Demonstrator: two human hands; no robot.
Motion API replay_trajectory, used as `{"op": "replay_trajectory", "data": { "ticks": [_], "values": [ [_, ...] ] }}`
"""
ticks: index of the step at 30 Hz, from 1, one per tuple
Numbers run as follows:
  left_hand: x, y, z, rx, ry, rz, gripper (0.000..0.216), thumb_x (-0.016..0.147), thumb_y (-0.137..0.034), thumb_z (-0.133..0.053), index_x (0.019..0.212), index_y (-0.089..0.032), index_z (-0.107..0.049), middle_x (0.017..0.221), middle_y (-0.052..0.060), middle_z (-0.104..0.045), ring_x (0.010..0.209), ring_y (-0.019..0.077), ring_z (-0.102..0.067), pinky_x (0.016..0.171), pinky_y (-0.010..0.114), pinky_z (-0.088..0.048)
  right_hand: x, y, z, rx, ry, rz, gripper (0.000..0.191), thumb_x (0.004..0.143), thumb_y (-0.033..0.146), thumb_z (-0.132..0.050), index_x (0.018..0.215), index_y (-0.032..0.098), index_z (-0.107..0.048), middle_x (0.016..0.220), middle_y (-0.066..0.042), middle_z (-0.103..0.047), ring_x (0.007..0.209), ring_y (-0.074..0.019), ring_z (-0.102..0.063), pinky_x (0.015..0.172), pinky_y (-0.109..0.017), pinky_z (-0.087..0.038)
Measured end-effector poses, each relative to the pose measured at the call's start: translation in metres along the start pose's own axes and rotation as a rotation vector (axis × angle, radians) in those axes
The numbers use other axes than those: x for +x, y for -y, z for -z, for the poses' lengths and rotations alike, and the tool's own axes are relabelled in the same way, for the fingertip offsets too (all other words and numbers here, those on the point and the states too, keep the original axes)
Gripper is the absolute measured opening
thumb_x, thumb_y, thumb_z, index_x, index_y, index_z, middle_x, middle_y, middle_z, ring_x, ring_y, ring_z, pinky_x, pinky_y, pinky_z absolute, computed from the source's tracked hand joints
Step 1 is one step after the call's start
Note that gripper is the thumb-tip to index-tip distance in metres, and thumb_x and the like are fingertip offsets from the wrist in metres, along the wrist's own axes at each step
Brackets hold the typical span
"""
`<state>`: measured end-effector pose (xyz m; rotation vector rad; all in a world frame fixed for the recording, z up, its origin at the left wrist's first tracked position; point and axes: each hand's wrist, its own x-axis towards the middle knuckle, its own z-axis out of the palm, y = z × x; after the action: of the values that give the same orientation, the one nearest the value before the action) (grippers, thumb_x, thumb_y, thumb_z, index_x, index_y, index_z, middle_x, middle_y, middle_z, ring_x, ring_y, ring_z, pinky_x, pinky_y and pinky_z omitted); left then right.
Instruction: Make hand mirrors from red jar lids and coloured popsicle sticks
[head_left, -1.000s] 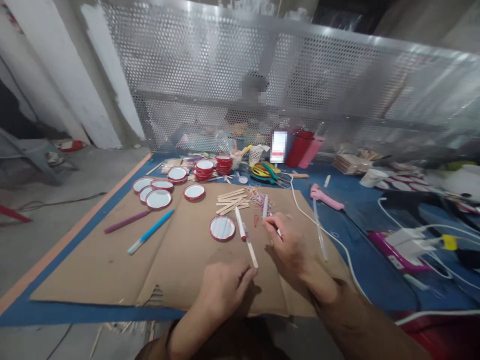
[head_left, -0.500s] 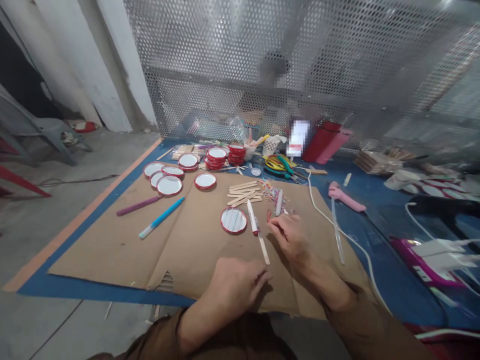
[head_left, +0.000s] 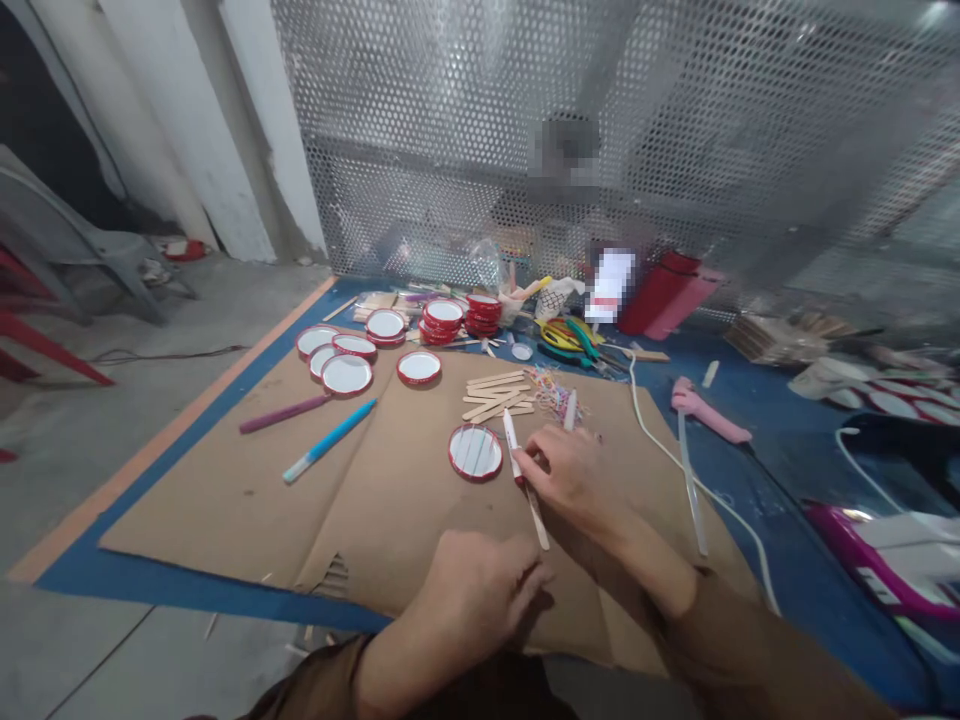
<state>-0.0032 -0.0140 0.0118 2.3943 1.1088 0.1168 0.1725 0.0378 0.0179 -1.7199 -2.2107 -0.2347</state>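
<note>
My right hand (head_left: 562,470) has its thumb and fingertips closed at a white marker with a red cap (head_left: 511,440), which lies on the cardboard. Beneath the marker's capped end a wooden craft stick (head_left: 538,525) sticks out toward me. My left hand (head_left: 487,590) is curled above the cardboard (head_left: 390,500) near its front edge, fingertips pinched together; what they hold, if anything, is hidden. Just left of the marker lies a red-rimmed jar lid (head_left: 475,452), white inside with faint lines across. Behind it are several loose craft sticks (head_left: 495,395) and a tangle of coloured strings (head_left: 553,390).
More jar lids (head_left: 346,375) lie and stand stacked at the back left. A blue pen (head_left: 330,440) and a purple stick (head_left: 281,413) are on the left. Pliers (head_left: 574,340) lie behind. To the right are a white cable (head_left: 652,430), a pink glue gun (head_left: 709,410) and a purple power strip (head_left: 862,560).
My right hand has moved left from a small red loop near the strings to the marker. My left hand stays curled in about the same place. The view has shifted slightly.
</note>
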Motion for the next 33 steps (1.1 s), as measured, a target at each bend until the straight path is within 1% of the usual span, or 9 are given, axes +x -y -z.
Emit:
{"op": "replay_trajectory", "data": {
  "ticks": [4,7,12,15,20,23,26,29,33],
  "values": [
    [0.000,0.000,-0.001,0.001,-0.003,-0.002,0.035,0.098,-0.042,-0.041,0.095,-0.023,-0.071,0.085,0.007,-0.076,0.074,0.0244,-0.072,0.060,0.028,-0.047,0.013,0.006,0.005,-0.051,0.133,-0.072,0.024,0.087,0.032,-0.063,0.066,0.019,-0.062,0.072,-0.003,-0.068,0.068,-0.0175,-0.057,0.065,-0.030,-0.027],
    [0.000,-0.001,0.000,0.013,0.012,0.009,0.035,0.098,-0.041,-0.041,0.095,-0.023,-0.071,0.085,0.008,-0.076,0.076,0.0255,-0.073,0.061,0.029,-0.048,0.019,0.011,0.004,-0.024,0.192,-0.100,0.027,0.089,0.035,-0.061,0.066,0.019,-0.064,0.073,-0.004,-0.070,0.071,-0.0182,-0.060,0.064,-0.029,-0.029],
    [0.000,0.000,0.003,0.011,0.013,0.017,0.035,0.098,-0.041,-0.041,0.097,-0.023,-0.071,0.088,0.008,-0.076,0.080,0.0266,-0.073,0.062,0.030,-0.048,0.022,0.021,-0.007,0.062,0.200,-0.112,0.034,0.093,0.035,-0.052,0.066,0.019,-0.063,0.072,-0.004,-0.070,0.068,-0.0174,-0.059,0.063,-0.029,-0.030],
    [0.000,0.000,0.004,0.005,0.012,0.017,0.036,0.098,-0.042,-0.040,0.098,-0.022,-0.071,0.088,0.008,-0.076,0.080,0.0260,-0.073,0.062,0.029,-0.047,0.020,0.019,-0.007,0.181,0.185,-0.159,0.036,0.094,0.033,-0.046,0.063,0.019,-0.061,0.067,-0.003,-0.067,0.062,-0.0157,-0.057,0.059,-0.028,-0.030],
    [-0.002,0.000,0.004,-0.036,0.006,0.006,0.033,0.098,-0.041,-0.043,0.093,-0.022,-0.071,0.088,0.007,-0.076,0.079,0.0239,-0.072,0.060,0.026,-0.043,0.013,-0.019,0.017,0.357,0.000,-0.358,0.040,0.090,0.044,-0.041,0.066,0.020,-0.062,0.065,-0.003,-0.065,0.063,-0.0171,-0.057,0.058,-0.026,-0.035],
    [-0.002,0.003,0.002,-0.096,-0.046,-0.030,0.030,0.097,-0.038,-0.045,0.090,-0.022,-0.070,0.087,0.004,-0.076,0.079,0.0211,-0.071,0.059,0.025,-0.040,0.001,-0.049,0.034,0.307,-0.064,-0.493,0.039,0.085,0.047,-0.043,0.067,0.020,-0.064,0.064,-0.003,-0.066,0.062,-0.0190,-0.058,0.057,-0.027,-0.037],
    [-0.002,0.005,-0.002,-0.160,-0.128,-0.074,0.025,0.095,-0.035,-0.050,0.084,-0.021,-0.068,0.084,0.002,-0.076,0.076,0.0175,-0.070,0.059,0.024,-0.038,-0.012,-0.068,0.041,0.249,-0.048,-0.544,0.034,0.083,0.045,-0.046,0.069,0.022,-0.066,0.067,-0.004,-0.069,0.064,-0.0207,-0.061,0.056,-0.029,-0.038],
    [-0.002,0.005,-0.003,-0.193,-0.230,-0.103,0.020,0.092,-0.034,-0.057,0.080,-0.021,-0.067,0.084,0.001,-0.075,0.076,0.0165,-0.069,0.062,0.023,-0.038,-0.018,-0.068,0.035,0.281,0.010,-0.452,0.031,0.086,0.042,-0.047,0.072,0.023,-0.067,0.071,-0.004,-0.070,0.065,-0.0208,-0.062,0.057,-0.029,-0.041],
    [-0.004,0.004,-0.004,-0.174,-0.307,-0.033,0.026,0.092,-0.038,-0.057,0.076,-0.020,-0.068,0.078,0.001,-0.074,0.072,0.0163,-0.067,0.058,0.025,-0.033,-0.006,-0.035,0.016,0.309,0.016,-0.072,0.028,0.090,0.041,-0.048,0.081,0.021,-0.065,0.080,-0.006,-0.070,0.075,-0.0221,-0.063,0.070,-0.033,-0.045]
  ]
}}
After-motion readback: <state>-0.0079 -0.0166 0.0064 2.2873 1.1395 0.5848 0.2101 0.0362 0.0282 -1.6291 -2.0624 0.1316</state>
